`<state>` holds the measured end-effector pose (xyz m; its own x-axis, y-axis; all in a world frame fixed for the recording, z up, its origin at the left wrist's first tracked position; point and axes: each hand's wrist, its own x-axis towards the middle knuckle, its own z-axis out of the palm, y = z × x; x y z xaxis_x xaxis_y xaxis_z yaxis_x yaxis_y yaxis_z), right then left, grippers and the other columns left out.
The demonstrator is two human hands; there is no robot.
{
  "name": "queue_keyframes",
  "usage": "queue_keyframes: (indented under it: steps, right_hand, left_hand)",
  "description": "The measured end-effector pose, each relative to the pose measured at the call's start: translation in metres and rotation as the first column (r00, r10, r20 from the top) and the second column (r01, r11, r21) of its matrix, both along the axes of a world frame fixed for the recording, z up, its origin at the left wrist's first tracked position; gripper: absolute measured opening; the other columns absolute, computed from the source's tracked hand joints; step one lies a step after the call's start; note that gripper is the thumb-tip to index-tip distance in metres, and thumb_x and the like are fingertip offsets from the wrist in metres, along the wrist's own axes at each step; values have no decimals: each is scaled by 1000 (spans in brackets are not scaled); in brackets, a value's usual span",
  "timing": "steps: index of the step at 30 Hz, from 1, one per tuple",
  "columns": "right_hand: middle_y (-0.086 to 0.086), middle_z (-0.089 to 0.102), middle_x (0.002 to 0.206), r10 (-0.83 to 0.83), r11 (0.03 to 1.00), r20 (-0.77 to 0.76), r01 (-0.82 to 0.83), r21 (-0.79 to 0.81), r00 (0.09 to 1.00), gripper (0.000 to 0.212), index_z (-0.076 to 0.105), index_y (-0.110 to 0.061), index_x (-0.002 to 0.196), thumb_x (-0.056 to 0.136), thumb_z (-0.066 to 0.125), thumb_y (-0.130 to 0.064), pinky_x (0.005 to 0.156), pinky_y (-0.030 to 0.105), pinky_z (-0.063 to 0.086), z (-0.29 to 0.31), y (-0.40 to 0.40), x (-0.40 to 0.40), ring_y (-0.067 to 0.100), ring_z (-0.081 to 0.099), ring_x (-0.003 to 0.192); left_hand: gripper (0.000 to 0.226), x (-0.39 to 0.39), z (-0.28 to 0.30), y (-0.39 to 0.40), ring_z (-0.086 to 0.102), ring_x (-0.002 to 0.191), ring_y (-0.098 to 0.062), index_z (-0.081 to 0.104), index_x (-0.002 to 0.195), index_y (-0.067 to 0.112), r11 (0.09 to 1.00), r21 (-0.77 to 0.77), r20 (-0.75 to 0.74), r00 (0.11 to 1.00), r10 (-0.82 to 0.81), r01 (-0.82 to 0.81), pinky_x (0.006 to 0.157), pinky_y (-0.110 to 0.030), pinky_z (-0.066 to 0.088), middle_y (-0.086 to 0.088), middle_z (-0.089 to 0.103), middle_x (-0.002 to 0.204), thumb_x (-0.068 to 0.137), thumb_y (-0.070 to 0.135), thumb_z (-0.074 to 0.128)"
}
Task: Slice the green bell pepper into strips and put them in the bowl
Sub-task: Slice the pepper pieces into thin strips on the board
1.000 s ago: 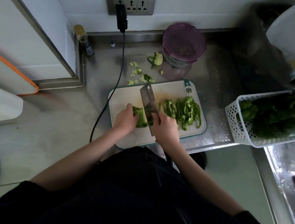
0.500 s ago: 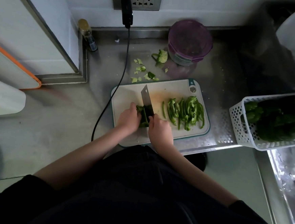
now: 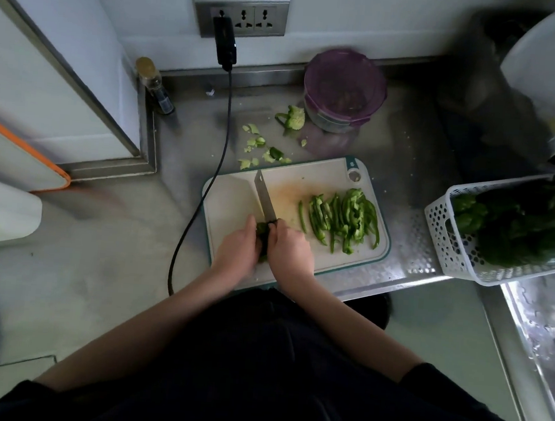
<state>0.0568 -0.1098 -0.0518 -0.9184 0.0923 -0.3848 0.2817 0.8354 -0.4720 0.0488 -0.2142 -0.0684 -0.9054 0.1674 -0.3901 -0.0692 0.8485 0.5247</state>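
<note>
The pepper piece lies on the board, near its front left part, mostly hidden between the two hands; the left hand holds it down with curled fingers, and the right hand is closed around the handle of the knife; the blade points away from the person and stands just beside the left fingers. The strips lie in a loose heap on the right half of the board; the bowl stands behind the board, well apart. The piece looks small now, so the blade could reach the left fingertips if they do not draw back; the piece could also slip, because its skin is probably smooth.
</note>
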Motion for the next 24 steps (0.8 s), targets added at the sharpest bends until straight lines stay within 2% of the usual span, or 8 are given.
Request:
queue_keyframes:
  steps: [5, 9, 12, 15, 19, 24]
  right_hand:
    - [16, 63, 86, 27, 1000, -11, -27, 3, 1000, 30, 52, -6, 96, 103, 32, -27, 56, 33, 41, 2, 4, -1, 34, 62, 77]
    - [13, 64, 84, 104, 989, -31, -100, 107, 994, 31, 52, -8, 99, 103, 31, -31, 53, 30, 36, 3, 18, -2, 30, 59, 71]
    - [13, 64, 81, 66, 986, -40, -59, 154, 997, 31, 51, -8, 97, 103, 31, -31, 55, 31, 39, 4, 38, -6, 31, 61, 71]
    - [10, 59, 74, -29, 984, -39, 36, 172, 999, 30, 46, -12, 86, 102, 32, -32, 55, 31, 41, 7, 56, -12, 30, 59, 67]
    - [3, 50, 64, -108, 987, -86, 117, 109, 990, 31, 43, -12, 81, 102, 34, -32, 49, 28, 34, 14, 59, -13, 27, 53, 60]
    - [9, 58, 66, -135, 990, -143, 127, -60, 980, 34, 52, -9, 85, 101, 36, -34, 49, 31, 39, 14, 34, -1, 29, 57, 59]
  left_hand:
    - [13, -12, 2, 0, 47, 56, -19, 36, 105, 4, 984, 74, 9, 987, 161, -161, 43, -29, 27, -2, 49, 69, 98, 15, 39]
    - [10, -10, 1, -1, 49, 55, -21, 33, 98, 9, 974, 116, 44, 981, 191, -194, 42, -30, 28, -6, 52, 71, 99, 17, 39]
    - [11, -10, 0, -1, 49, 51, -17, 33, 98, 11, 970, 135, 66, 978, 196, -204, 39, -25, 27, -4, 51, 67, 100, 20, 39]
    - [12, -16, 0, 0, 49, 50, -16, 34, 101, 12, 970, 143, 71, 979, 189, -198, 39, -26, 28, -2, 50, 66, 100, 22, 40]
    - [14, -25, -2, 7, 49, 55, -15, 35, 104, 9, 974, 126, 73, 980, 183, -191, 42, -27, 31, -2, 51, 74, 100, 22, 39]
    - [24, -29, -9, 9, 50, 68, -25, 35, 118, 3, 986, 35, 84, 984, 158, -161, 56, -36, 36, -11, 55, 86, 101, 20, 34]
